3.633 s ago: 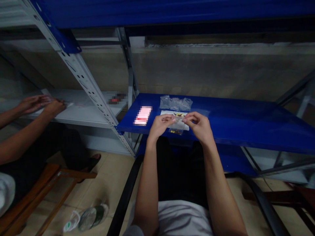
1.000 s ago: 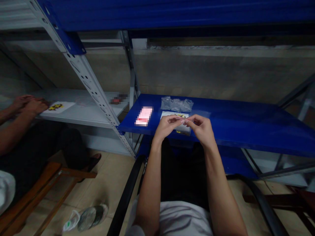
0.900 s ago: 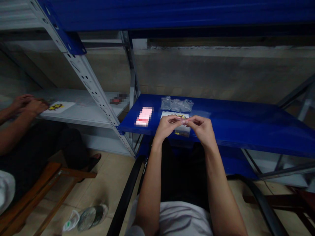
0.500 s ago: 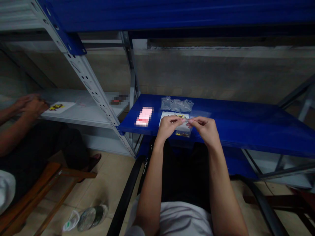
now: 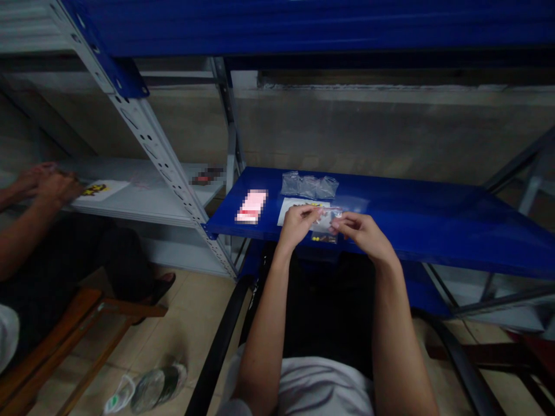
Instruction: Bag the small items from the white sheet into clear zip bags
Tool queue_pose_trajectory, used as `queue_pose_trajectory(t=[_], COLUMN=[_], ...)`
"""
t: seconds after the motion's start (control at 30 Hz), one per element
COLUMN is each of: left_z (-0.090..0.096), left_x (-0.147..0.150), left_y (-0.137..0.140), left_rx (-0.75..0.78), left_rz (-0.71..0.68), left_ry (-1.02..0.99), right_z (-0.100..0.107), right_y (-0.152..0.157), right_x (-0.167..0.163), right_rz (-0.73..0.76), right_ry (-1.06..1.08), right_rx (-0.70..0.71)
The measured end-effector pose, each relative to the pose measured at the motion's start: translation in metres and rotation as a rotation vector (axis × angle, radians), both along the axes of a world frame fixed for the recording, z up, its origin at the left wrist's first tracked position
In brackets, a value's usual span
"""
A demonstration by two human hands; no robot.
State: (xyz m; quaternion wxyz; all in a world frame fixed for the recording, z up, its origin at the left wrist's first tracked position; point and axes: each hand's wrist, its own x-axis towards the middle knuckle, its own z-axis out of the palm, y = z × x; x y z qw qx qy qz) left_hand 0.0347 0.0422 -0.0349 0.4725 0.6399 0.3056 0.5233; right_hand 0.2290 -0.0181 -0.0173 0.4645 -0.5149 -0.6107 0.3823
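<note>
Between my hands hangs a clear zip bag (image 5: 324, 230) with small yellow and dark pieces gathered at its bottom. My left hand (image 5: 299, 225) pinches the bag's top left part between thumb and fingers. At the bag's top right, my right hand (image 5: 358, 228) is closed on its edge, fingers bent. Behind the bag lies a white sheet (image 5: 286, 209) with yellow and dark pieces on it, partly hidden by my left hand. Several clear plastic bags (image 5: 309, 186) rest in a row just beyond the sheet.
The blue shelf (image 5: 433, 225) holds a blurred pink-and-white item (image 5: 252, 206) at the left. A metal upright (image 5: 151, 138) parts it from a grey shelf, where another person's hands (image 5: 52, 182) are beside a white sheet (image 5: 104, 190). A large bottle (image 5: 158, 387) lies on the floor.
My right hand has shifted slightly right and down along the bag's edge, so more of the bag's top shows. My left hand keeps its pinch. The view has drifted a little.
</note>
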Motion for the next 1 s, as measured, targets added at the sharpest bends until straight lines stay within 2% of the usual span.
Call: queue_pose_trajectory(t=[0.17,0.3,0.43,0.77,0.9,1.0], left_z=[-0.002,-0.003,-0.004,0.003,0.005,0.005], left_x=[0.006,0.006,0.008,0.008,0.015,0.021], left_y=[-0.001,0.000,0.001,-0.007,-0.010,-0.011], left_rx=[-0.048,-0.070,-0.054,-0.100,-0.079,-0.063], left_rz=[-0.073,-0.078,-0.082,-0.146,-0.188,-0.168], left_ry=[-0.013,0.029,0.056,-0.030,-0.095,-0.119], right_z=[-0.005,-0.001,0.003,0.005,0.007,0.009], right_y=[0.002,-0.003,-0.004,-0.004,-0.006,-0.008], right_x=[0.007,0.009,0.007,0.004,0.003,0.003], right_rz=[-0.070,-0.016,-0.036,-0.095,-0.075,-0.046], right_ry=[0.007,0.019,0.009,0.028,0.010,-0.001], right_rx=[0.000,-0.030,0.028,0.123,0.124,0.124])
